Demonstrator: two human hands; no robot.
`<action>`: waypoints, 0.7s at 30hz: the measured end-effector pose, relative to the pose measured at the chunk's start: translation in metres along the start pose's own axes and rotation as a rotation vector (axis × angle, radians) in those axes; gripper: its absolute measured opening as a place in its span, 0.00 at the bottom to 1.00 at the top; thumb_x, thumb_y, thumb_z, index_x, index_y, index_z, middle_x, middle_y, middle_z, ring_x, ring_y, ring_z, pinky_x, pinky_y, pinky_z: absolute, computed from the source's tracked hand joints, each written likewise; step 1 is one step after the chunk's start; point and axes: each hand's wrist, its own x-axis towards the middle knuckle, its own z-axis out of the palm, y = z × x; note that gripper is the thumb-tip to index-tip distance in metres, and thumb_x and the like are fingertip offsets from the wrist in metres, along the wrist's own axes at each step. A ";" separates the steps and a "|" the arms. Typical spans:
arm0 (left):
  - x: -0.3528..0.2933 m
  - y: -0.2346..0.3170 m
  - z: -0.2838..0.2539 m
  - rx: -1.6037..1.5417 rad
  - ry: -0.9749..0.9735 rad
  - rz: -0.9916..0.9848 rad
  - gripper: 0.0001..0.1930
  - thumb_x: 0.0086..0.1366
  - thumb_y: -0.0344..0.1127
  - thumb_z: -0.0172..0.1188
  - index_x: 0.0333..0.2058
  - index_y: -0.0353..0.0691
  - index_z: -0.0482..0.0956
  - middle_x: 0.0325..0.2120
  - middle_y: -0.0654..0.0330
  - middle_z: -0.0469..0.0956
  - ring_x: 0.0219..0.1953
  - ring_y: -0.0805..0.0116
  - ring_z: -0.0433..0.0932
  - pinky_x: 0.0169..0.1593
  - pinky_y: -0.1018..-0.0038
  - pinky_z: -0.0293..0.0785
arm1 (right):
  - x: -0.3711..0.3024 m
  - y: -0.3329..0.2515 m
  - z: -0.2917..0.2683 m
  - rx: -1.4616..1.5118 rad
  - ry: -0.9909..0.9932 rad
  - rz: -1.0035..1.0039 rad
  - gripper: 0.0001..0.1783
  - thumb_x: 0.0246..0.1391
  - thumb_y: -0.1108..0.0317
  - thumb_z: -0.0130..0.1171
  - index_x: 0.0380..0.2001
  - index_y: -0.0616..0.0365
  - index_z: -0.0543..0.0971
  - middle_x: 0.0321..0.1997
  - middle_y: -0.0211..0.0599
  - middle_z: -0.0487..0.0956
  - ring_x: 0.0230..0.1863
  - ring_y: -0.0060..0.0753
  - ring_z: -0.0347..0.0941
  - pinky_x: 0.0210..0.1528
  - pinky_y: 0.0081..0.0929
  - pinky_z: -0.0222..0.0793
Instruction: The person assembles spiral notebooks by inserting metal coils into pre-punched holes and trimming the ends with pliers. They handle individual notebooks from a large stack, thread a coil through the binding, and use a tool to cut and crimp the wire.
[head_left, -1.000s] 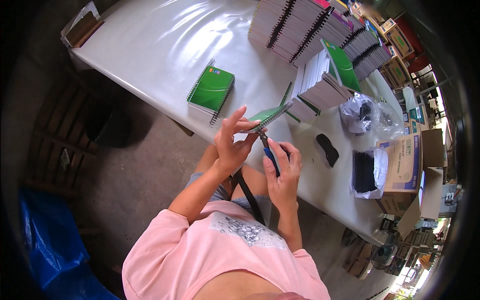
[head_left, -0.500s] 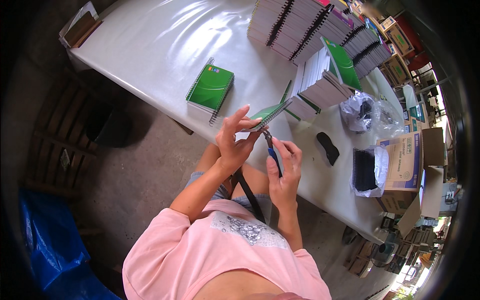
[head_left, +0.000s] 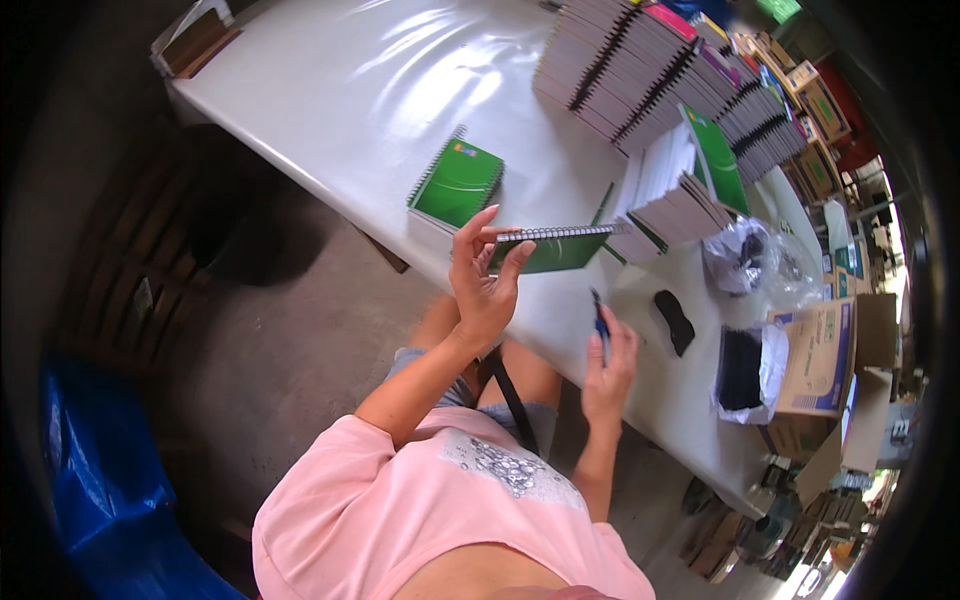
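My left hand [head_left: 487, 280] grips a green spiral notebook [head_left: 560, 252] by one end, thumb on its cover, holding it above the table edge. The notebook's wire spiral faces up and away from me. To the right, apart from the notebook, my right hand [head_left: 611, 370] is closed around blue-handled pliers [head_left: 600, 318], their dark tip pointing away from me. Beyond my left hand, a small pile of green spiral notebooks [head_left: 460, 182] lies on the white-covered table [head_left: 330, 130].
Tall stacks of spiral-bound books [head_left: 630, 70] stand at the far right. Nearer are upright white page blocks with a green cover [head_left: 716, 160], a plastic bag [head_left: 738, 245] and a dark oblong object [head_left: 675, 322]. An open cardboard box [head_left: 808, 355] sits right, beside black spirals [head_left: 740, 368] in a bag.
The pliers have come away from the notebook's spiral as my right hand moved right. My left hand has turned the notebook, bringing its spiral to the far side. The view has shifted slightly.
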 end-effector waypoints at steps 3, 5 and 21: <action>0.005 0.008 -0.009 -0.180 0.000 -0.206 0.20 0.64 0.27 0.54 0.53 0.37 0.62 0.38 0.59 0.73 0.41 0.74 0.72 0.45 0.80 0.68 | -0.006 0.047 0.003 -0.421 0.006 0.129 0.21 0.59 0.56 0.48 0.55 0.45 0.68 0.48 0.48 0.69 0.55 0.51 0.63 0.60 0.37 0.54; 0.007 0.014 -0.017 -0.337 -0.011 -0.381 0.15 0.68 0.33 0.49 0.51 0.36 0.64 0.45 0.56 0.72 0.43 0.75 0.71 0.46 0.80 0.69 | 0.002 0.049 0.008 -0.659 0.018 0.114 0.27 0.58 0.55 0.50 0.60 0.44 0.61 0.52 0.50 0.67 0.57 0.53 0.60 0.61 0.43 0.51; 0.080 -0.016 -0.087 0.358 -0.020 -0.198 0.07 0.60 0.21 0.52 0.37 0.34 0.75 0.35 0.55 0.77 0.37 0.68 0.77 0.38 0.76 0.73 | 0.209 -0.071 0.142 0.813 -0.295 -0.008 0.22 0.48 0.71 0.63 0.49 0.58 0.73 0.41 0.38 0.77 0.36 0.28 0.75 0.38 0.23 0.72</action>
